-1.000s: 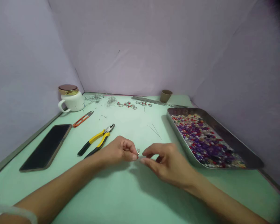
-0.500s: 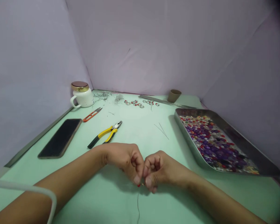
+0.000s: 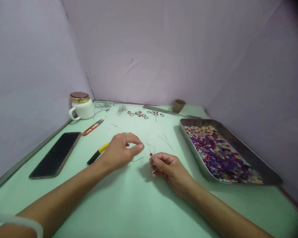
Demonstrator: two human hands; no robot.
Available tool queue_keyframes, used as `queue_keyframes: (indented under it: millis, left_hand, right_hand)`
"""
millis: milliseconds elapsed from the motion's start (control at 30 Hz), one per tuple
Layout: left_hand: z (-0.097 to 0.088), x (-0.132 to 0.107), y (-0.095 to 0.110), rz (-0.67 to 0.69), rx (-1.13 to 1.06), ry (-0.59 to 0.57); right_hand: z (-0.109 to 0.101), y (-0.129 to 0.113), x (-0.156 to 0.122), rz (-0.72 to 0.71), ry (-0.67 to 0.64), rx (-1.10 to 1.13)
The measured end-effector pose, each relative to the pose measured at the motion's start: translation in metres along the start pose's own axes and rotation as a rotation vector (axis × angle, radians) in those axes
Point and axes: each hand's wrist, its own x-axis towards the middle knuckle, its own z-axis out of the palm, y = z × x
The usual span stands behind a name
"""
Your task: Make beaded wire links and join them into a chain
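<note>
My right hand (image 3: 167, 167) rests on the green table (image 3: 129, 205) with its fingers pinched on a thin wire (image 3: 151, 147) that carries a small red bead (image 3: 151, 154) just above the fingertips. The wire curls up and to the left from the pinch. My left hand (image 3: 121, 151) hovers a little to the left, thumb and forefinger curved toward each other with nothing visible between them. It covers the head of the yellow-handled pliers (image 3: 98, 154).
A metal tray (image 3: 253, 158) full of purple, red and white beads lies at the right. Loose wires (image 3: 166, 141), finished bead links (image 3: 141, 113), a small brown cup (image 3: 178, 105), orange snips (image 3: 92, 127), a white lidded mug (image 3: 80, 105) and a black phone (image 3: 56, 154) lie around.
My hands, pinched together near the table's front half a second ago, have separated. The left hand moved up and left over the pliers; the right keeps the beaded wire.
</note>
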Motion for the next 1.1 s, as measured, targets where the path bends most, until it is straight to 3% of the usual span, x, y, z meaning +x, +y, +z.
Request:
queue_keyframes:
  millis: [67, 233, 467, 733, 867, 1100]
  left_hand:
    - [0.006, -0.006, 0.007, 0.038, 0.047, -0.100]
    - [0.019, -0.013, 0.006, -0.081, 0.044, -0.214]
    - [0.021, -0.011, -0.001, -0.108, 0.045, -0.212]
    - [0.023, -0.010, -0.002, -0.086, 0.017, -0.205]
    - [0.025, -0.012, -0.001, -0.082, 0.018, -0.223]
    - [0.027, -0.012, 0.001, -0.034, 0.201, -0.190]
  right_hand:
    - [0.001, 0.000, 0.000, -0.009, -0.001, -0.031]
    - [0.003, 0.001, -0.002, -0.034, 0.033, -0.122]
    - [0.006, 0.002, -0.004, -0.092, 0.111, -0.257]
    - [0.007, 0.001, -0.003, -0.055, 0.144, -0.066]
    - [0.006, 0.000, -0.003, -0.043, 0.122, -0.105]
    - [0.004, 0.006, -0.001, -0.053, 0.197, -0.070]
